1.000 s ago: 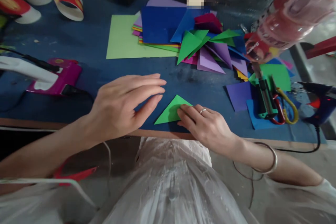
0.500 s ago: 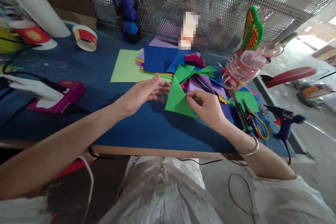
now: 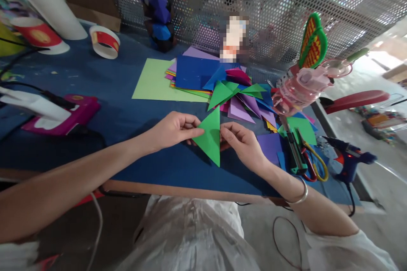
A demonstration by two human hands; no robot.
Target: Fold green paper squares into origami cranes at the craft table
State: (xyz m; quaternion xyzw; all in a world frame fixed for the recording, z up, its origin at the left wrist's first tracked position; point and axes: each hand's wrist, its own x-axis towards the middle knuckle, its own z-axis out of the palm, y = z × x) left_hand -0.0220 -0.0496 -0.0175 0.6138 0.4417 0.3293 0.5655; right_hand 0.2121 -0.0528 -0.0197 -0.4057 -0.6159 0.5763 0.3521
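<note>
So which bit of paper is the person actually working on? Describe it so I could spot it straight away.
On the blue table, look in front of the heap of coloured paper pieces, near the front edge. There the left hand and the right hand pinch a green triangle from either side. Unlike the other green triangles, it sits apart from the heap, between the fingers.

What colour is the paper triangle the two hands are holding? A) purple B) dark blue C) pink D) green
D: the left hand and the right hand pinch opposite edges of a green paper triangle, which stands out against the blue table.
</note>
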